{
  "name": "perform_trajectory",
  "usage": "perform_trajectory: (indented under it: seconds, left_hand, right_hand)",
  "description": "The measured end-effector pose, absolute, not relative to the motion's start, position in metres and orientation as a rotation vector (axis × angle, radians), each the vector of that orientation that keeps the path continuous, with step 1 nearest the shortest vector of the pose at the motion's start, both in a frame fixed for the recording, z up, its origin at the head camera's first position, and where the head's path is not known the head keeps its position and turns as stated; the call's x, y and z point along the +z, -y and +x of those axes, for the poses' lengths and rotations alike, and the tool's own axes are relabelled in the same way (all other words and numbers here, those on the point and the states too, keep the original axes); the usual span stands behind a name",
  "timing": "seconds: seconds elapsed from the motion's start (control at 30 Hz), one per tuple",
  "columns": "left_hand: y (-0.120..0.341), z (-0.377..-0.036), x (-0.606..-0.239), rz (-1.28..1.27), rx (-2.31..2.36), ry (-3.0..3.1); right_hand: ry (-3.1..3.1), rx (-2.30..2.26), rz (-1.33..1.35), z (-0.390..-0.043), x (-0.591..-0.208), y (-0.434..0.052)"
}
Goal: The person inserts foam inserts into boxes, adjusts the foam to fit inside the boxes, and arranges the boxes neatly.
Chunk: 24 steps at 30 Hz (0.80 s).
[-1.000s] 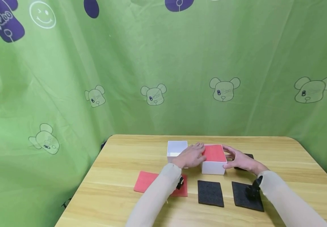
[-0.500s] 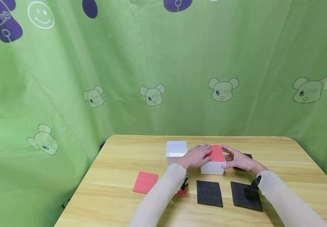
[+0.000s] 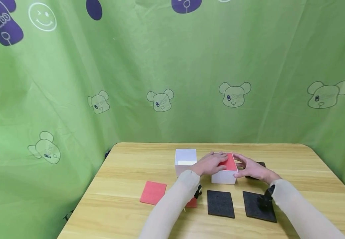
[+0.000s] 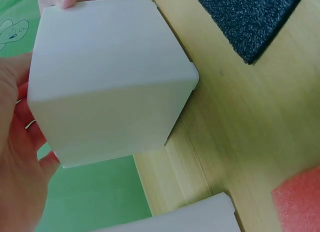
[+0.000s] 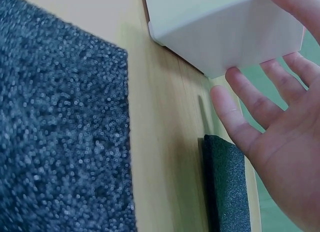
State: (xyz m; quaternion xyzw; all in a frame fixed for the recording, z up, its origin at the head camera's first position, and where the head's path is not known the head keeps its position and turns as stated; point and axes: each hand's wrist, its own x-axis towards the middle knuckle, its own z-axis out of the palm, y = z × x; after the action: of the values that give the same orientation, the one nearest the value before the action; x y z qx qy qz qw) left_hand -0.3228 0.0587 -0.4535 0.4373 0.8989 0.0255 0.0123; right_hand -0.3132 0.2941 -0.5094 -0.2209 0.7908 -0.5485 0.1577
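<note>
While the left hand (image 3: 209, 164) is pressing flat on the red foam (image 3: 229, 162) in the white box (image 3: 224, 177) mid-table, the right hand (image 3: 248, 168) is hovering spread beside it; the box is looking light and rigid, the foam soft, so gripping opposite walls seems best.

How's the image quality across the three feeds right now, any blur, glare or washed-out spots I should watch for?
Head view: evenly lit, sharp, soft shadows only, no glare on the table. Left wrist view: the white box sits very close and looks pale and washed out, edges soft. Right wrist view: the near black foam pad is blurred; the right hand is slightly soft.
</note>
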Motion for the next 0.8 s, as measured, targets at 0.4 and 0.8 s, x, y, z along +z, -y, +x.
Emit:
perform_trajectory:
  seconds: [0.4,0.8]
  left_hand:
    - [-0.0631,-0.3255,-0.4564,1.436,0.099,-2.771]
    - [-0.0651,-0.3245,-0.4519,1.399,0.11,-2.75]
  right_hand:
    - [-2.276,-1.547,-0.656,-0.3107,-0.506,-0.2916]
    - [-2.268,-1.565,-0.651,-0.3115,-0.5083,-0.2926]
